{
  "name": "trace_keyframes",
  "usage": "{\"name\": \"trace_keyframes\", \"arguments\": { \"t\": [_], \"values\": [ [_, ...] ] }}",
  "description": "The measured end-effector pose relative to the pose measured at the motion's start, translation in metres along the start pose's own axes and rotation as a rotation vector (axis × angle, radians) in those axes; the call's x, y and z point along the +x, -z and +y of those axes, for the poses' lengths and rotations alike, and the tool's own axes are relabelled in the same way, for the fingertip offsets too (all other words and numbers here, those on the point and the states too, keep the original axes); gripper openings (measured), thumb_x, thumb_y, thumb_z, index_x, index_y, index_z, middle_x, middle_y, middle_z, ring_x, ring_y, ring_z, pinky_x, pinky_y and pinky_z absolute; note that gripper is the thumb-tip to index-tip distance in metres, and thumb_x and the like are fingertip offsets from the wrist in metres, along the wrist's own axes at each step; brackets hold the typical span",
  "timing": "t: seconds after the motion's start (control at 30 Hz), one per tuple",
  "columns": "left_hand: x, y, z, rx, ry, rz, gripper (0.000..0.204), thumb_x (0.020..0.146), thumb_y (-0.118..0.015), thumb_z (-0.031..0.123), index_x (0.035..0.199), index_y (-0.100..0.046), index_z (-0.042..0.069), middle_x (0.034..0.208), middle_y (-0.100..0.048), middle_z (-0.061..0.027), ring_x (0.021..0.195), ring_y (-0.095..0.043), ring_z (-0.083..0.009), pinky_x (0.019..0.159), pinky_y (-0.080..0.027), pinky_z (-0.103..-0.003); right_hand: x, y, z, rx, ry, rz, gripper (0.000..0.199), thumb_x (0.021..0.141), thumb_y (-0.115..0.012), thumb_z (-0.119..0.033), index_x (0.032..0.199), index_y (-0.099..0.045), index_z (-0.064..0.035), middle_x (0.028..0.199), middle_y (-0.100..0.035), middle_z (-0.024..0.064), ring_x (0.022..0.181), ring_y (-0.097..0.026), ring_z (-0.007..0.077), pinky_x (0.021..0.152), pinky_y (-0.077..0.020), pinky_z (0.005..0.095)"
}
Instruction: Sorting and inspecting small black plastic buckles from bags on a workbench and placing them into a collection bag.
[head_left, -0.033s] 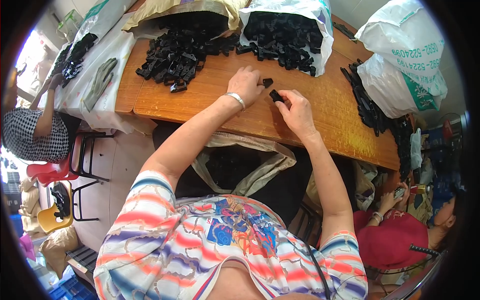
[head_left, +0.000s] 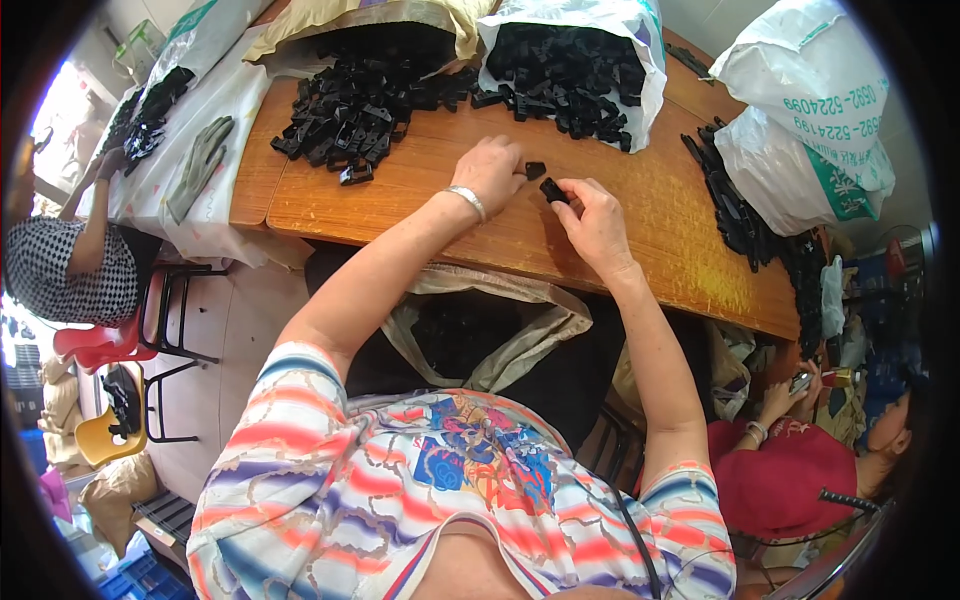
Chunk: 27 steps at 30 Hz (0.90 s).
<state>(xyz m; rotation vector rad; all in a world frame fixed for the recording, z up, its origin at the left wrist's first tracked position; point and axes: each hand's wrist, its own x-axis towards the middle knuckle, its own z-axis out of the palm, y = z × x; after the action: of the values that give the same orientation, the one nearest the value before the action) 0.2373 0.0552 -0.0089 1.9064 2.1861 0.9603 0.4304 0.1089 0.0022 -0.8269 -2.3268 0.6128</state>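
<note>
Over the bare wood of the table [head_left: 665, 235], my two hands work close together; my left hand [head_left: 490, 172] has a flat black piece [head_left: 536, 171] pinched at its fingertips, the thumb mostly hidden; my right hand [head_left: 592, 212] is closed on a stubby black piece [head_left: 553, 190] between thumb and forefinger, its free end sticking out up and to the left; the two pieces sit just beside each other without touching, held by their outer ends, I judge, so that the facing ends stay clear of my fingers; beyond my left hand lies a heap of black parts [head_left: 345, 120] spilling from a tan sack [head_left: 455, 22], and next to it a white sack [head_left: 652, 75] spills more; both mouths face me, presumably to keep the parts within reach; across my lap an open bag [head_left: 560, 308] gapes, dark inside; long black strips [head_left: 722, 195] lie to the right by plump white bags [head_left: 770, 165]; against the earlier frame, the flat piece has turned more level and dropped slightly, my left wrist has shifted a little, and the heaps look unchanged.
</note>
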Motion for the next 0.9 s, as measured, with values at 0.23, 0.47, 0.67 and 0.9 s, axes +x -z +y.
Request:
{"name": "trace_keyframes", "arguments": {
  "t": [0.23, 0.47, 0.67, 0.9],
  "values": [
    [-0.026, 0.020, -0.015, -0.133, -0.214, -0.024, 0.017, 0.076, -0.075, 0.011, 0.090, -0.066, 0.005, 0.098, -0.063, -0.0113, 0.100, -0.057, -0.0326, 0.088, -0.049, -0.041, 0.008, -0.005, -0.014, 0.016, 0.094, -0.036, 0.022, 0.080, -0.072, -0.004, 0.101, -0.069, -0.0032, 0.093, -0.065, 0.0114, 0.081, -0.067, 0.0293, 0.072, -0.0536, 0.0381],
    [-0.032, 0.010, -0.027, -0.109, -0.142, 0.024, 0.024, 0.073, -0.078, 0.016, 0.093, -0.069, 0.006, 0.099, -0.063, -0.0101, 0.101, -0.056, -0.0323, 0.089, -0.049, -0.040, 0.021, -0.022, -0.018, -0.132, 0.226, -0.078, 0.024, 0.080, -0.072, -0.002, 0.104, -0.069, -0.0036, 0.096, -0.064, 0.0105, 0.083, -0.066, 0.0313, 0.072, -0.0537, 0.0376],
    [-0.028, 0.010, -0.031, -0.112, -0.131, 0.017, 0.023, 0.073, -0.078, 0.016, 0.093, -0.070, 0.006, 0.098, -0.063, -0.0100, 0.101, -0.056, -0.0319, 0.088, -0.049, -0.040, 0.019, -0.027, -0.020, -0.211, 0.239, -0.130, 0.020, 0.084, -0.067, -0.006, 0.104, -0.068, -0.0069, 0.094, -0.059, 0.0102, 0.082, -0.065, 0.0331, 0.070, -0.0543, 0.0417],
    [-0.026, 0.009, -0.035, -0.110, -0.202, -0.007, 0.022, 0.074, -0.074, 0.014, 0.093, -0.070, 0.005, 0.095, -0.062, -0.0113, 0.100, -0.055, -0.0329, 0.089, -0.047, -0.039, 0.002, -0.045, -0.018, -0.344, 0.283, -0.024, 0.031, 0.082, -0.067, -0.006, 0.113, -0.066, -0.0047, 0.099, -0.059, 0.0134, 0.097, -0.060, 0.0341, 0.079, -0.0517, 0.0414]
  ]
}}
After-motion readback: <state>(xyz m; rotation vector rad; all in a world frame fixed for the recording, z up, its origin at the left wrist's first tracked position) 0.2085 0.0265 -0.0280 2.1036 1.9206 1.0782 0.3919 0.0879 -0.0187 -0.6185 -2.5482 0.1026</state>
